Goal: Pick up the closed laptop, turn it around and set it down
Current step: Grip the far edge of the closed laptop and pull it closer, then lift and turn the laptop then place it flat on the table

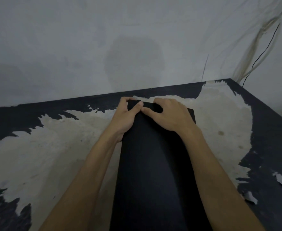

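Two hands, left hand and right hand, clamp the closed laptop's far edge (fingers curled over) to lift it off the tabletop.

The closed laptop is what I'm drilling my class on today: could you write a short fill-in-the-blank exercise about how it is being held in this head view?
1. The black laptop is gripped at its far edge by ____ hands.
2. The left hand and right hand have their thumbs on the laptop's ____ face.
3. The table has a dark coating that has ____ away, baring a pale patch.
4. Behind the table stands a grey ____.

Missing words: two; top; peeled; wall
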